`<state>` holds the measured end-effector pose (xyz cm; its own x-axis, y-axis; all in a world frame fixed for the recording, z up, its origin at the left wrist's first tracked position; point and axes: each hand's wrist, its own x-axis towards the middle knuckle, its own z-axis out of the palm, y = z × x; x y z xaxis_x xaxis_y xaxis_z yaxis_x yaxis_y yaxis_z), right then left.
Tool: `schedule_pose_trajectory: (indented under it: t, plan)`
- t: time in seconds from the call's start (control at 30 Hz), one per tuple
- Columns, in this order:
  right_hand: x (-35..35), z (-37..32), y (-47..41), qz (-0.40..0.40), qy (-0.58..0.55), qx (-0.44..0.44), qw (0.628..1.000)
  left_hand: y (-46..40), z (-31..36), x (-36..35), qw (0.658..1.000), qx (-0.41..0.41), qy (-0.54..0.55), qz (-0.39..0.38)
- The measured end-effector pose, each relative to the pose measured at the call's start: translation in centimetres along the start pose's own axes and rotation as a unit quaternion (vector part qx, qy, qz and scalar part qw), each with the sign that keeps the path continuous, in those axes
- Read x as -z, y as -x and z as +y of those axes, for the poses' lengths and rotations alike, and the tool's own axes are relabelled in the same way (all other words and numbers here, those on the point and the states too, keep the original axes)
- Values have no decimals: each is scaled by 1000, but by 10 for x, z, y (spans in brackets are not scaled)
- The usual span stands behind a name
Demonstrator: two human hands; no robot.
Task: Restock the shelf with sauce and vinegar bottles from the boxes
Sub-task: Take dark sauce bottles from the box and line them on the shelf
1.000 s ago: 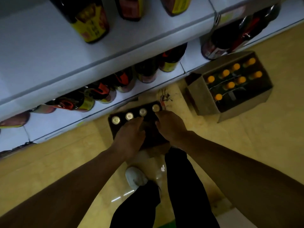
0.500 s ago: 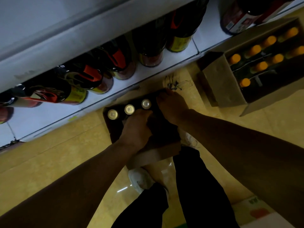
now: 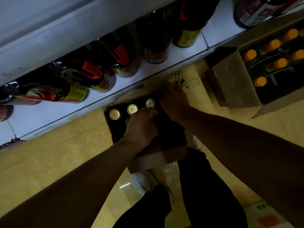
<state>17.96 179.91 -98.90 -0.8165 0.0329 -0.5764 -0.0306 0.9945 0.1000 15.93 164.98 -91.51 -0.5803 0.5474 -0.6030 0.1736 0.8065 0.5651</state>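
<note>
Yellow floor tiles (image 3: 62, 155) carry a dark box (image 3: 115, 129) at frame centre showing three silver caps (image 3: 132, 109), where the left hand (image 3: 141, 127) and right hand (image 3: 174, 102) curl inside, grips unclear; labels unreadable.

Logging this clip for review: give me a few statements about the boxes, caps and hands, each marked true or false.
1. Three pale round caps show in the dark box. True.
2. The second box holds green-capped bottles. False: its caps are orange.
3. Both hands are down in the dark box. True: left hand, right hand.
4. The bottom shelf holds no bottles. False: dark bottles stand on it.
</note>
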Motion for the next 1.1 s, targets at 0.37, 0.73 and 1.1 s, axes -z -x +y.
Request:
schedule_pose_trajectory:
  t: [0.37,0.73,1.1]
  plan:
    - [35,8,41,12,-22,44,999,7,6,6,1000,15,18,6]
    - [131,18,128,55,-155,51,985,53,64,39,997,-67,39,13]
    - [279,34,225,113,-160,52,979,130,143,113,987,-95,121,50]
